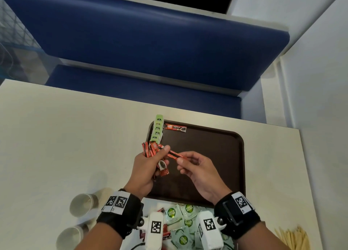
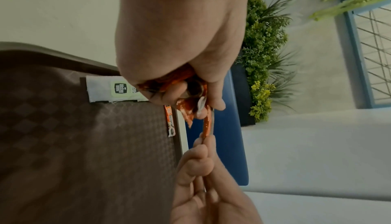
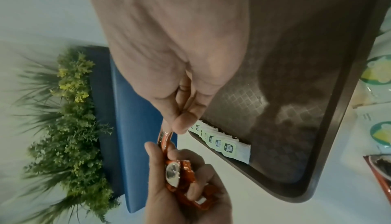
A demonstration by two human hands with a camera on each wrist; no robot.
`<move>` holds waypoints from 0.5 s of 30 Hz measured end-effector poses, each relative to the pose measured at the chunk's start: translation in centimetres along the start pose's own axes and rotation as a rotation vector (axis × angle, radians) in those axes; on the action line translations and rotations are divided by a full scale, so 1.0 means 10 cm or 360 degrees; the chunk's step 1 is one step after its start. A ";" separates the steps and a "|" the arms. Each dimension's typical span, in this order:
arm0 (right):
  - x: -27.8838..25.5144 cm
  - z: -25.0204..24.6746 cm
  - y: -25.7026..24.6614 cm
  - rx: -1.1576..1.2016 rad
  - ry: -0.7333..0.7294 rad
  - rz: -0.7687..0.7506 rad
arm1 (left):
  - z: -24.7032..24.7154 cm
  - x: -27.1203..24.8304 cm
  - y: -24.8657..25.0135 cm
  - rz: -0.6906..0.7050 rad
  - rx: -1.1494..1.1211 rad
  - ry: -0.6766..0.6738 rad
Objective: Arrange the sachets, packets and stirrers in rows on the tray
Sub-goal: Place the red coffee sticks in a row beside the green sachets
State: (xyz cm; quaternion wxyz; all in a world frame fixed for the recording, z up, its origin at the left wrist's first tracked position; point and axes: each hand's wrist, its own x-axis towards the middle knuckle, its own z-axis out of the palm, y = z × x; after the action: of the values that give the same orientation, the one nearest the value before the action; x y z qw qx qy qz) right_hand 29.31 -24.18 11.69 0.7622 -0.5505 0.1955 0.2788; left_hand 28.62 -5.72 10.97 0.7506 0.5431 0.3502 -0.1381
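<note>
The left hand (image 1: 143, 170) is curled round a bunch of red sticks (image 1: 150, 149), held above the tray's left edge. The right hand (image 1: 199, 172) pinches one end of a single red stick (image 1: 174, 155) between thumb and fingertips; the stick's other end sits under the left thumb, so it spans the gap between both hands over the tray (image 1: 216, 155).

The brown tray lies at the bench's (image 1: 66, 136) far right part, reaching almost to the near edge. A row of overlapping green tea bags (image 1: 157, 130) runs along the tray's left edge from the far left corner. One red stick labelled PREMIUM (image 1: 175, 127) lies flat along the tray's far edge, just beside the tea bags.

At the bench's near edge, between the wrists, lies a heap of green-and-white packets (image 1: 180, 217). Wooden stirrers (image 1: 295, 236) are piled at the near right corner. Two paper cups (image 1: 82, 205) lie on their sides at the near left.
</note>
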 end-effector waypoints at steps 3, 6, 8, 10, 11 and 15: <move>-0.04 -0.01 -0.06 -0.0045 0.0123 -0.0176 | 0.03 -0.01 -0.02 0.0007 -0.0044 0.0029; -0.11 -0.03 -0.08 -0.0543 0.0355 -0.0652 | 0.02 0.00 -0.04 -0.0006 -0.0124 0.0120; -0.13 -0.03 -0.06 -0.0919 0.0417 -0.1002 | 0.01 -0.02 -0.04 -0.0043 -0.0126 0.0083; -0.14 0.00 0.00 -0.1231 0.0377 -0.1260 | 0.05 -0.06 -0.03 -0.0089 -0.0113 -0.0036; -0.15 0.02 0.04 -0.1348 0.0342 -0.1344 | 0.07 -0.07 -0.03 -0.0106 -0.0109 -0.0080; -0.16 0.02 0.16 -0.1565 0.0216 -0.1487 | 0.12 -0.08 -0.01 -0.0085 0.0004 -0.0103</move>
State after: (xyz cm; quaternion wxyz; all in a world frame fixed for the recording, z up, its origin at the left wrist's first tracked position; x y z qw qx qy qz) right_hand 27.05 -23.94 11.60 0.4499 -0.8758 -0.1649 -0.0584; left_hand 28.45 -6.98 11.67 0.7569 0.5297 0.3399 -0.1760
